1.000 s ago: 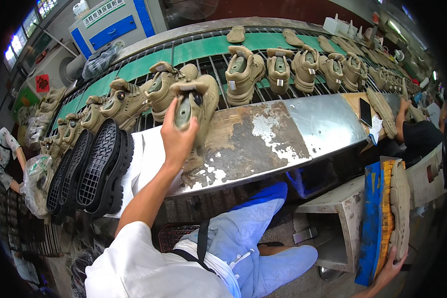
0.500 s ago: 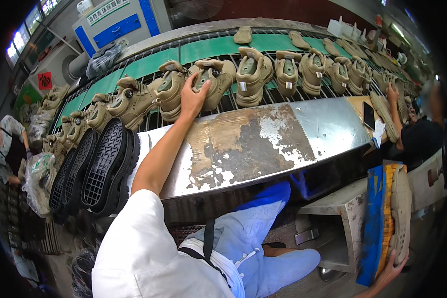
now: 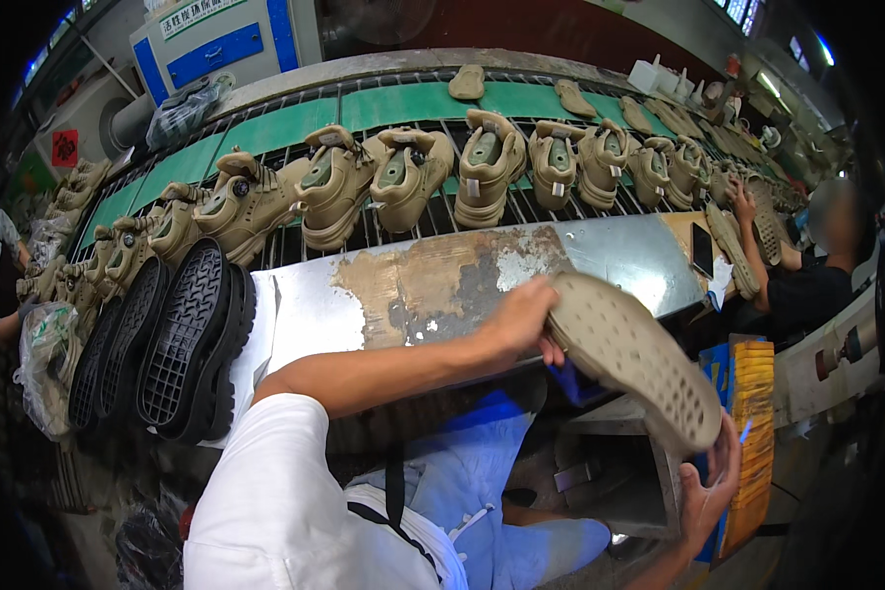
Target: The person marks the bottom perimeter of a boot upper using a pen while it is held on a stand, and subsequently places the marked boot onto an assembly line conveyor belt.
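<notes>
A: Landmark is the metal bench top (image 3: 619, 258), its worn, rust-brown patch in the middle. Where is the sole?

B: The tan sole (image 3: 634, 359) hangs off the near edge of the bench top, on its right end, tilted down and away to the right, studded tread facing up.

A: Hands?

B: Left hand (image 3: 523, 320) sits at the near edge of the bench top, fingers curled closed round the upper end of the sole. Right hand (image 3: 708, 492) is below the bench top, lower right, fingers wrapped up against the sole's lower end. Both grips closed on the sole; how tight, cannot tell.

A: On the bench itself?

B: A row of black outsoles (image 3: 162, 339) stands on edge at the left end of the bench top, treads showing. A dark phone (image 3: 702, 250) lies at the right end.

A: Beyond the bench?

B: Green conveyor (image 3: 295, 123) runs along the far side of the bench top. Tan boot uppers (image 3: 487, 172) stand in a line on its rollers, openings up. A few loose insoles lie farther back on the belt.

A: Anyone else?

B: A co-worker's arm (image 3: 757, 251) reaches to the conveyor just past the right end of the bench top. A blue-and-orange stack (image 3: 747, 393) stands under that end, just beside the right hand.
</notes>
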{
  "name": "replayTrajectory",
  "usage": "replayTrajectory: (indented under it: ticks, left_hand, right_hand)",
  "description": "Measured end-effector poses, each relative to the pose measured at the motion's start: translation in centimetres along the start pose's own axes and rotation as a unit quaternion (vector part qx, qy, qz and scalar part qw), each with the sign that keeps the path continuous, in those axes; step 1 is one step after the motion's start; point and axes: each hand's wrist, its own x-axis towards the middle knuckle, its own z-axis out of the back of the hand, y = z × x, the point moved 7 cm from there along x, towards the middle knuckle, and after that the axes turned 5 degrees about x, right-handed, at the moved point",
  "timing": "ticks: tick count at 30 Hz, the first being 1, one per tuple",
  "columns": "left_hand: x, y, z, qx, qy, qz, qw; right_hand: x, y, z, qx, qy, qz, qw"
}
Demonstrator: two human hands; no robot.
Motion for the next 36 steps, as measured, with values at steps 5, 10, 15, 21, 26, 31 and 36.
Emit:
replayTrajectory:
  ticks: [5,10,15,21,26,31,36]
  left_hand:
    - [1.7,-11.3,9.4,-0.052,-0.191,-0.203,0.959]
    - [8.4,-19.3,26.6,-0.096,-0.322,-0.316,0.887]
    - [8.5,-16.1,20.0,0.130,-0.367,-0.387,0.836]
    - [4.3,-0.8,2.2,0.398,0.015,-0.300,0.866]
    - [2.4,2.5,-3.3,0.513,0.248,-0.433,0.698]
    - [1.9,2.9,-2.8,0.519,0.280,-0.442,0.675]
    - [2.0,2.7,-2.4,0.542,0.281,-0.426,0.668]
  right_hand:
    - [-0.1,-1.5,9.3,-0.174,-0.077,0.019,0.982]
    - [0.8,-7.4,17.8,-0.220,-0.144,-0.068,0.962]
    - [0.2,-12.1,23.8,-0.327,-0.174,-0.104,0.923]
    - [4.8,-14.6,25.1,-0.371,-0.112,-0.081,0.918]
    - [6.3,-16.2,27.8,-0.396,-0.140,-0.086,0.903]
    - [3.7,-17.8,30.7,-0.363,-0.185,-0.075,0.910]
    - [3.9,-14.0,27.6,-0.482,-0.244,-0.127,0.832]
